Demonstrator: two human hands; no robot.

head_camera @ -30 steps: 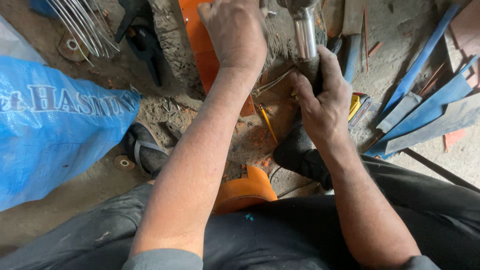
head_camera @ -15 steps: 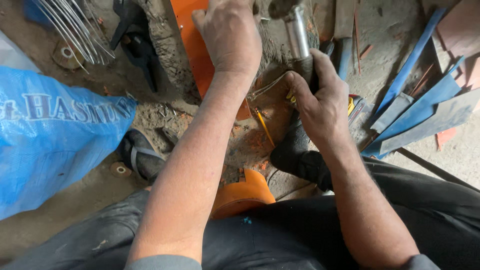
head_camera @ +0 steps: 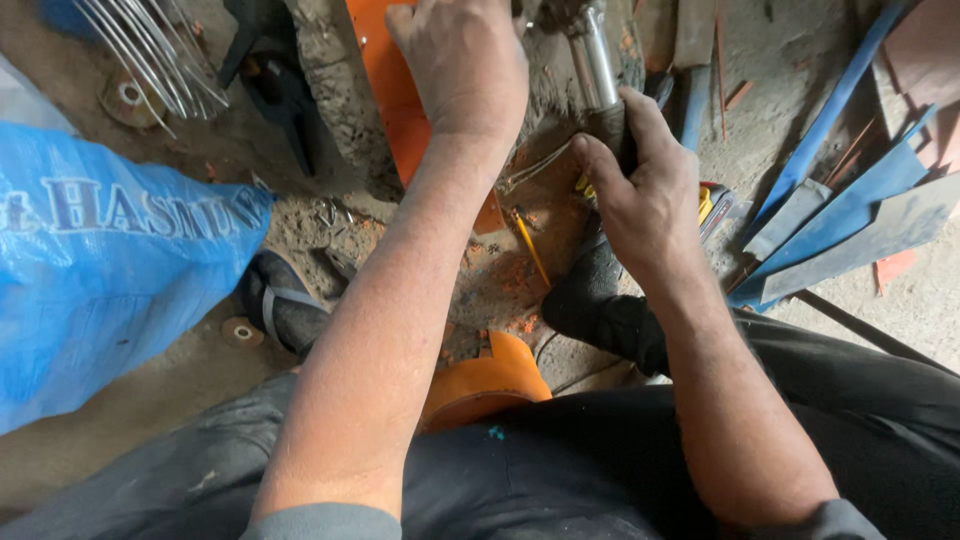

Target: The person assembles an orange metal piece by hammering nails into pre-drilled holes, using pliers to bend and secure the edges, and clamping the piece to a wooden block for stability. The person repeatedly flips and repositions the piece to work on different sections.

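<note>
1. The right hand (head_camera: pixel 650 200) was clamped around the dark handle of a metal tool (head_camera: pixel 600 60), its shiny shaft running away to the far edge of the view; the grip was closed tight, thumb wrapped over.
2. The left hand (head_camera: pixel 465 70) lay knuckles up on the orange pipe (head_camera: pixel 385 90) at the far middle. Its fingers were hidden beyond the knuckles, so whether they were curled shut or merely pressing could not be told.
3. Compared with a second before, both hands had barely shifted on their things. The right hand sat a little nearer along the handle and the shaft leaned slightly more to the left, which read as steady working of the tool in one spot while the pipe was held still.
4. A yellow pencil (head_camera: pixel 530 248) lay on the dusty ground between the forearms, among orange shavings.
5. A second orange piece (head_camera: pixel 485 385) rested near the person's lap.
6. To the left lay a blue sack (head_camera: pixel 100 270) and, beside it, a sandalled foot (head_camera: pixel 280 305).
7. Blue strips (head_camera: pixel 850 210) were strewn at the right, well apart from the hands.
</note>
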